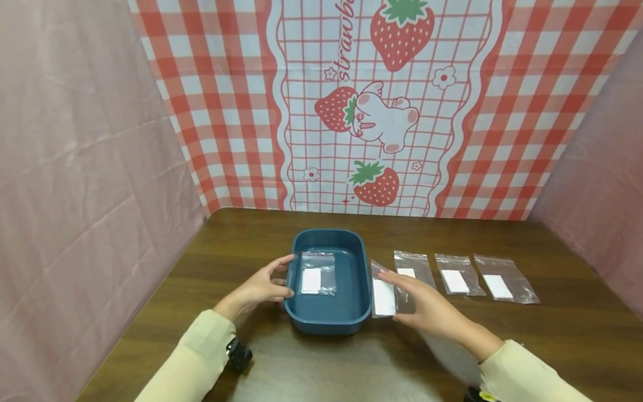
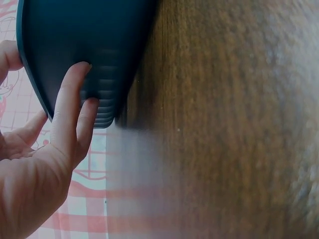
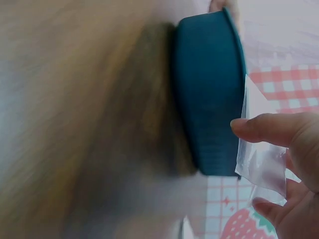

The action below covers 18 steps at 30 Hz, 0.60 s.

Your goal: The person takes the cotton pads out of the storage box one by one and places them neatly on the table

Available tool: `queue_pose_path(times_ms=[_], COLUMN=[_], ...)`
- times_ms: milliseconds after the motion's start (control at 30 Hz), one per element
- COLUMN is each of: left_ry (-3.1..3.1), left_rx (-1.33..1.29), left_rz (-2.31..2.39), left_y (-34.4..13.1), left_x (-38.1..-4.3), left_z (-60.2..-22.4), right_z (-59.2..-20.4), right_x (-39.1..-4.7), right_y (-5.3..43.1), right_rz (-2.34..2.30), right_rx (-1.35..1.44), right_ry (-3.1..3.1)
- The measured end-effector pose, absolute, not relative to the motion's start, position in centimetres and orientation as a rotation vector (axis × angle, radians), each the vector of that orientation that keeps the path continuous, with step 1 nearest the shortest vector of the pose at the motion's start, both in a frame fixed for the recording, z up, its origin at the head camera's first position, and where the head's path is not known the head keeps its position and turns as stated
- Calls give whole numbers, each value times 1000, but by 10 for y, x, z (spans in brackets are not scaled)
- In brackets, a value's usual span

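Note:
A dark blue rectangular plastic bin (image 1: pixel 329 328) stands on the wooden table. My left hand (image 1: pixel 261 286) holds its left side, with fingers against the outer wall (image 2: pixel 65 37) and the thumb at the rim. Inside the bin lies a clear zip bag (image 1: pixel 327 273) with a white rectangular piece in it. Beside the bin's right wall, my right hand (image 1: pixel 434 310) pinches another clear zip bag (image 1: pixel 384 298) between thumb and fingers. That bag also contains a white piece and hangs tilted in the right wrist view, above the table.
Three more clear zip bags with white pieces lie in a row to the right: the nearest bag (image 1: pixel 424 268), partly behind my right hand, a middle bag (image 1: pixel 456 282) and a far-right bag (image 1: pixel 499 286). A red-checked strawberry cloth (image 1: pixel 241 111) hangs behind the table (image 1: pixel 241 234).

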<state>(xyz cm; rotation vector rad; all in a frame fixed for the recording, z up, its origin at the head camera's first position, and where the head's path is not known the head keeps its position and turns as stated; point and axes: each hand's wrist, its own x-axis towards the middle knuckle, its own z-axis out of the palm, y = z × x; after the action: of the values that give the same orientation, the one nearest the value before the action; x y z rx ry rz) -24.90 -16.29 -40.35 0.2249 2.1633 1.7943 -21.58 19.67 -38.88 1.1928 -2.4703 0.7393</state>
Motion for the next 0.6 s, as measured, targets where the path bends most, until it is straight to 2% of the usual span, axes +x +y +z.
queue_pose_path(times_ms=[267,600], left_ry=[2167,2149], left_rx=[210,244], left_rz=[1797,1807], left_y=[-164,-164], left_x=[-249,-249], left_z=[-404,-403], right_z=[-401,-414], right_x=[-200,-193], right_y=[231,262], right_rz=[748,700], right_rx=[1117,1187], right_ry=[-2610,-2710])
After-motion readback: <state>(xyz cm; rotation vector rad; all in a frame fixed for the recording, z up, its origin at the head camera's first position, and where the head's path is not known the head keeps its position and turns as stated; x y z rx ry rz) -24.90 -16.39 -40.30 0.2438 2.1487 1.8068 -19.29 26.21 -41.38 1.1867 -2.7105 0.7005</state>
